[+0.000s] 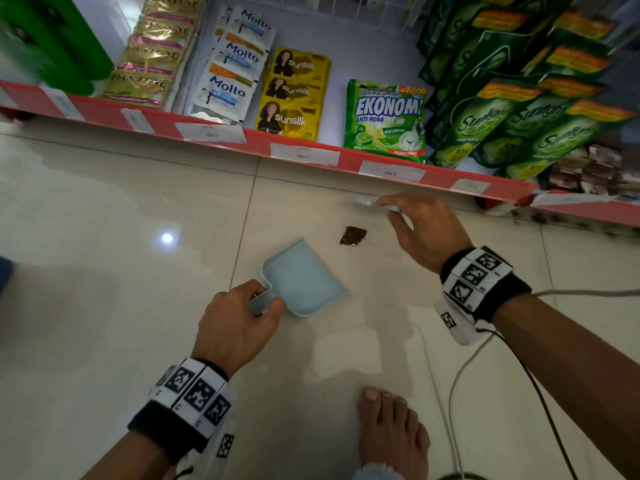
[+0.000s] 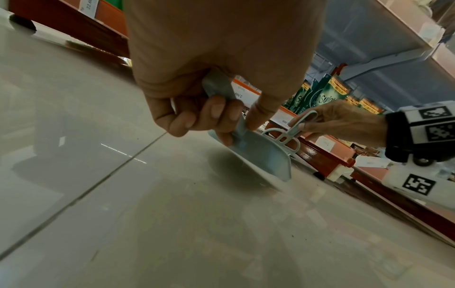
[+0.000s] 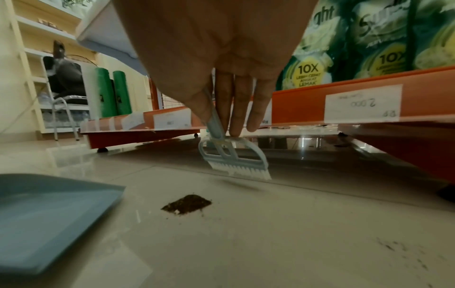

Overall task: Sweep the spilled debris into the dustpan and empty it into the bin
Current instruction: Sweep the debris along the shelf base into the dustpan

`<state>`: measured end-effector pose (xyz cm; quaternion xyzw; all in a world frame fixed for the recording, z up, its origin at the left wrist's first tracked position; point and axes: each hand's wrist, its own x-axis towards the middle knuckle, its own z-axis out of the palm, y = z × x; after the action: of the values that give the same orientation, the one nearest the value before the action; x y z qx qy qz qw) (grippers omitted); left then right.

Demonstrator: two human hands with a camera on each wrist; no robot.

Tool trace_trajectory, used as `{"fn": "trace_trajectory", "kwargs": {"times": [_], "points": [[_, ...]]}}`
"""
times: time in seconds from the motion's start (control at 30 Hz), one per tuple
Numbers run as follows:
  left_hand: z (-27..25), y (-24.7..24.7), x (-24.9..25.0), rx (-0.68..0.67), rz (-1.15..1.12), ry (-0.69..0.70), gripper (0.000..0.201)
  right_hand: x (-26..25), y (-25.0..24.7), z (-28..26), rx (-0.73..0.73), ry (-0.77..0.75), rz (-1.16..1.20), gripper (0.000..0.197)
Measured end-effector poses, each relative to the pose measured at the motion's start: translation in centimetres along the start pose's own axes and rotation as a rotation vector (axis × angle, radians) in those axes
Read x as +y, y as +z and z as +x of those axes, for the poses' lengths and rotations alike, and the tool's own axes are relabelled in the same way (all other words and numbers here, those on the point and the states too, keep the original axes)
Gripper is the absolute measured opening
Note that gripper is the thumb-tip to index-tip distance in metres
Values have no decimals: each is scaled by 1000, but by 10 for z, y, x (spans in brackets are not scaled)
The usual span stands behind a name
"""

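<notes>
Tiled floor (image 1: 138, 209): right wrist alone shows brush (image 3: 237, 163) bristles (white).

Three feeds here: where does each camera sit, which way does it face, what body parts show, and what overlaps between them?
Head: on the head, facing down at the floor; both hands, forearms, a bare foot, dustpan, debris.
Left wrist: under the left hand, facing along the floor toward the shelf; fingers grip the dustpan handle; the right hand shows.
Right wrist: under the right hand, facing the shelf base; fingers hold the brush.
Shared: both wrist views show dustpan and brush.
</notes>
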<state>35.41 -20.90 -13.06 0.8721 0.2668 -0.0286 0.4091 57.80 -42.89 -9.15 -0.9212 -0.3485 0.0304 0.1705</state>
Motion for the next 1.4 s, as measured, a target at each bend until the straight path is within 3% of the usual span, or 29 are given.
{"fn": "trace_trajectory", "kwargs": {"times": [0.1,0.33,0.57,0.7,0.83,1.0,1.13,1.23,1.4], "points": [[1,0,-1,-5,2,3,26,3,3,6,-30,54,-58,29],[4,4,0,-43,-31,-23,29,-14,15,-15,-130,-64,53,26],[15,21,18,-138,-4,-22,27,-14,1,-8,31,-8,76,21],[21,34,30,-152,37,-22,36,-8,2,-3,-82,53,-56,20],[24,45,39,-156,128,-28,39,-19,12,-17,-129,12,-19,22],[28,51,46,-148,158,-23,35,-30,14,-32,-95,-22,153,23],[28,51,48,-143,152,-2,39,-32,9,-31,45,-30,306,19],[26,51,49,-138,146,-2,39,-25,6,-21,86,-15,217,20],[25,50,51,-128,154,-7,35,-21,12,-18,-43,-25,98,20]]}}
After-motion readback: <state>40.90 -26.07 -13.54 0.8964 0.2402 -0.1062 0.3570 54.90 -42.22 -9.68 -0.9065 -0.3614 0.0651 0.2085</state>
